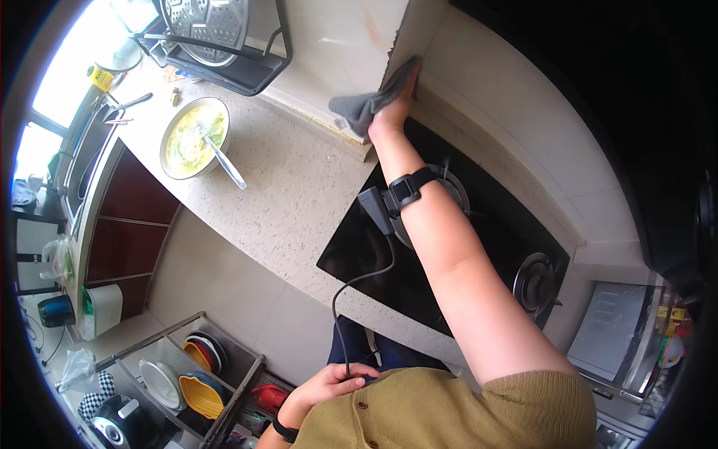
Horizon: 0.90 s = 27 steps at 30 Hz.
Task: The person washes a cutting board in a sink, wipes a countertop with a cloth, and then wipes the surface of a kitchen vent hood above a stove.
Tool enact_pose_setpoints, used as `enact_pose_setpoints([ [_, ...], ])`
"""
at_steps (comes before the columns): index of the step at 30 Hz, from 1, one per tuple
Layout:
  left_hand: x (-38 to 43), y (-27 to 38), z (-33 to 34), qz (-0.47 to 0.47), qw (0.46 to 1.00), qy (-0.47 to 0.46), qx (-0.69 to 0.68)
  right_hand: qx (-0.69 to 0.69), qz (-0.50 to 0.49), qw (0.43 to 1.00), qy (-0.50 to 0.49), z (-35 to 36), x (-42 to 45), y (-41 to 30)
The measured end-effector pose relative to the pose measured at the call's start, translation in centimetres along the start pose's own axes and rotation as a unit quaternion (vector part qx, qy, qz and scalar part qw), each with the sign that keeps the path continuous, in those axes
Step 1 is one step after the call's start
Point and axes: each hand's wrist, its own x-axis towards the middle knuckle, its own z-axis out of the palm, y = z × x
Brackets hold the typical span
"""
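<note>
My right hand (pixel 394 115) is stretched far forward and presses a grey cloth (pixel 364 108) to the corner of the tiled wall (pixel 359 50), above the back of the black glass gas hob (pixel 359 247). Part of the cloth hangs loose to the left of the hand. A black strap with a small device (pixel 403 192) circles my right wrist, and a grey cable (pixel 335 297) runs down from it. Close to my belly is my left hand (pixel 331 384), its fingers bent and the cable meeting them. Whether they grip the cable is unclear.
A bowl of soup (pixel 193 140) with a spoon (pixel 227 163) stands on the speckled countertop (pixel 269 185). Behind it is a black rack (pixel 269 73) with a perforated steel steamer plate (pixel 207 28). Below left, a metal shelf (pixel 126 367) holds baskets. A burner (pixel 535 283) lies right of my arm.
</note>
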Motion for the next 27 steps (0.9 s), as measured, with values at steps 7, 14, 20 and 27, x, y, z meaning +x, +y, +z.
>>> enact_pose_setpoints([
  [7,-4.3,0.6,-0.1,-0.036,0.984,0.020,0.174,0.068,0.242,0.958,0.139,-2.3,0.2,2.3],
  [14,-3.7,-0.7,0.1,0.012,0.996,0.019,0.089,-0.093,-0.127,0.987,-0.017,7.6,2.6,-10.5],
  [20,-4.1,-2.9,-1.8,-0.006,0.997,0.041,0.062,-0.052,-0.020,0.998,0.020,-1.7,9.5,0.9],
  [27,-3.9,-1.2,-2.0,-0.017,0.996,0.036,0.075,-0.093,0.217,0.954,0.183,-4.5,5.1,3.2],
])
